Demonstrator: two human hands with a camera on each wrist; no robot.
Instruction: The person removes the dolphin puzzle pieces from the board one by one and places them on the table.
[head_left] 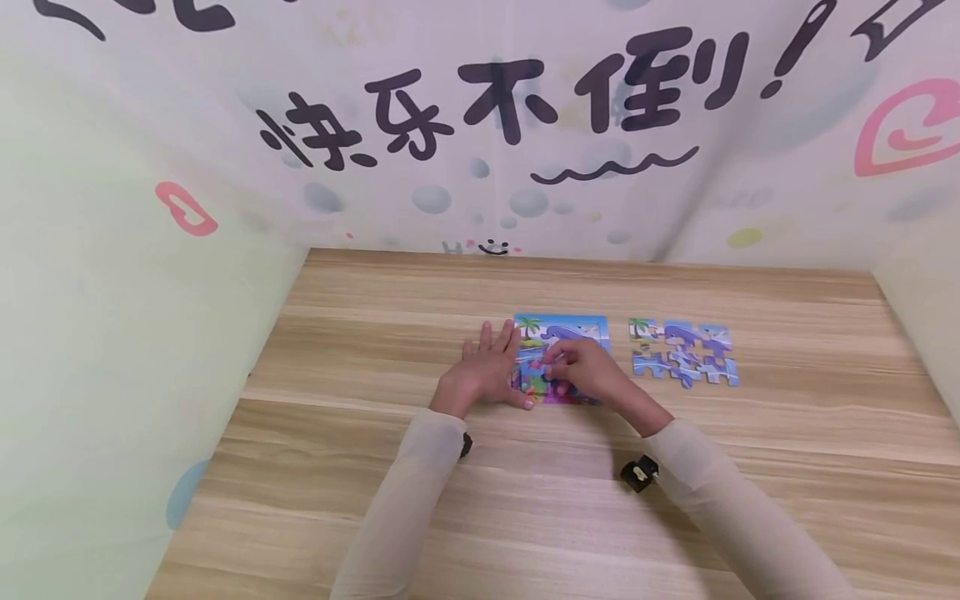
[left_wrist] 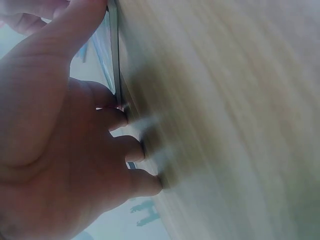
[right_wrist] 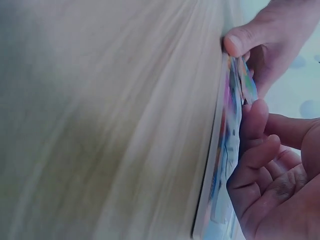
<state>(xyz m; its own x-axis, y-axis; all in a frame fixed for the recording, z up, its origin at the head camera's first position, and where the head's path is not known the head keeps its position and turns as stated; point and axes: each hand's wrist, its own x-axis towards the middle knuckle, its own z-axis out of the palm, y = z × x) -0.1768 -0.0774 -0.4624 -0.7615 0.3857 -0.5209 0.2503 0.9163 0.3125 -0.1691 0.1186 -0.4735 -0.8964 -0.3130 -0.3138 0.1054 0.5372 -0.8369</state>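
Note:
A jigsaw board (head_left: 566,319) with a dolphin and palm picture lies on the table. My left hand (head_left: 491,373) rests at its left side with fingers spread, and the thumb touches the front left corner. Over the board's middle, my right hand (head_left: 588,367) has its fingers curled and pinches a colourful jigsaw piece (right_wrist: 248,84). That piece tilts up from the board's surface in the right wrist view. The curled fingers hide part of the board. In the left wrist view, the fingertips of the left hand (left_wrist: 65,140) touch the wood beside the board's edge.
To the right of the board lie several jigsaw pieces (head_left: 684,354), loosely set out in rows on the wooden table (head_left: 360,333). A printed white cloth (head_left: 465,200) hangs behind the table's back edge. Pale walls stand at the left and right.

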